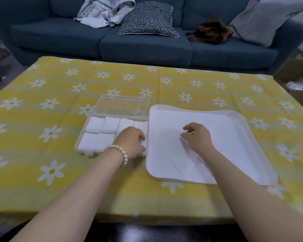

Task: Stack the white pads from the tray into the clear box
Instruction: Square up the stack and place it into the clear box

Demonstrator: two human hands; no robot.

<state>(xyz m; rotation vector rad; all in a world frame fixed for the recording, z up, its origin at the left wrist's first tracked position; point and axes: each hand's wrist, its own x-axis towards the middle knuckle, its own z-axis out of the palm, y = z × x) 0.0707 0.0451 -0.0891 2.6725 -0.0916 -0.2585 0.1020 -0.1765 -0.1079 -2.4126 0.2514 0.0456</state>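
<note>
A clear box (87, 135) with its lid (122, 106) folded back lies left of centre on the table. Two rows of white pads (98, 131) fill it. My left hand (131, 140), with a pearl bracelet at the wrist, rests on the pads at the box's near right corner, fingers curled down onto them. To the right lies the white tray (243, 119), and I see no pads on it. Over the tray's middle hovers my right hand (198, 137), its fingers loosely curled and holding nothing.
The table wears a yellow cloth with white daisies (51, 133). Behind it stands a blue sofa (143, 46) with cushions, a crumpled garment and a brown bag. A cardboard box (297, 67) sits at the far right.
</note>
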